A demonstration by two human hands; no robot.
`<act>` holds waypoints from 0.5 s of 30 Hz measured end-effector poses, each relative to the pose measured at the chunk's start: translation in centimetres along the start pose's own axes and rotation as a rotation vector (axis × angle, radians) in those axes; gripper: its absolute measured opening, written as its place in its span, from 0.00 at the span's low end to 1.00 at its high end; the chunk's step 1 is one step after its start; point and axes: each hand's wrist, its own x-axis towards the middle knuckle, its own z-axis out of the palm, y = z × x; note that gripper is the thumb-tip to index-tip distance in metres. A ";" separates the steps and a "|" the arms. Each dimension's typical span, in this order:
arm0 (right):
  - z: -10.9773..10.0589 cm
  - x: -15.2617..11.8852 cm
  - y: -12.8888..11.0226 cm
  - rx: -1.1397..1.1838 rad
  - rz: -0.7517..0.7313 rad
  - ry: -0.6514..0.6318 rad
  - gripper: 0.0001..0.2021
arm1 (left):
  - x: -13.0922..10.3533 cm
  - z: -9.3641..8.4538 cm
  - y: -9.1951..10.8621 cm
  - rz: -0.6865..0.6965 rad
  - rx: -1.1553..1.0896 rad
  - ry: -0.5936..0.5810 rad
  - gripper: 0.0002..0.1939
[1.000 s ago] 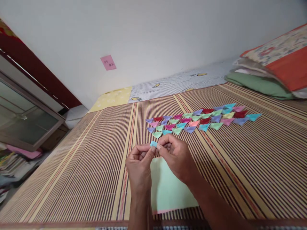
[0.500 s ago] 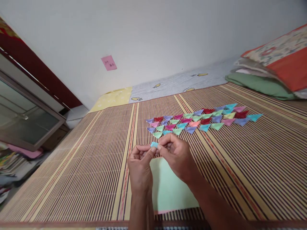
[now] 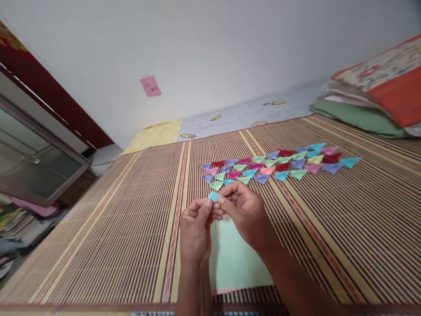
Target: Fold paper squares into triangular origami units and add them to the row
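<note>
A small folded light-blue paper (image 3: 214, 197) is pinched between both hands near the middle of the view. My left hand (image 3: 196, 226) grips its left edge between thumb and forefinger. On the other side, my right hand (image 3: 245, 213) pinches the right edge, its other fingers curled. Under the hands a pale green sheet (image 3: 240, 259) lies flat on the striped mat, with a pink edge showing at its bottom. Beyond the hands, several folded paper triangles (image 3: 268, 170) in many colours lie in slanting rows; a light green one (image 3: 216, 185) is nearest the held paper.
The striped bamboo mat (image 3: 131, 228) covers the surface. Folded bedding with a red and floral cover (image 3: 391, 87) is stacked at the back right. A pink note (image 3: 150, 86) is on the wall. At the left stand a glass-panelled cabinet (image 3: 33, 162) and stacked papers (image 3: 18, 224).
Both hands have shifted slightly to the right with the blue paper, and more of its face shows. The fingers of my left hand have moved a little under it.
</note>
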 end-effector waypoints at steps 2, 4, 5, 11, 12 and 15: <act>0.1 -0.1 -0.2 0.006 0.002 -0.011 0.06 | 0.0 0.0 -0.1 0.021 0.009 0.002 0.12; 0.2 -0.1 -0.4 0.011 -0.003 -0.026 0.05 | 0.0 0.0 -0.1 0.046 0.027 0.008 0.11; 0.2 0.0 -0.4 0.011 -0.007 -0.031 0.05 | 0.0 0.0 0.0 0.058 0.039 0.014 0.11; 0.2 0.0 -0.1 -0.015 -0.014 -0.024 0.05 | 0.0 0.2 0.1 0.051 0.069 0.001 0.12; 0.2 0.0 0.0 -0.012 -0.013 -0.024 0.05 | 0.0 0.2 0.1 0.053 0.068 0.000 0.12; 0.0 0.1 0.3 0.000 0.010 -0.054 0.05 | -0.1 -0.2 0.1 0.087 0.097 -0.004 0.10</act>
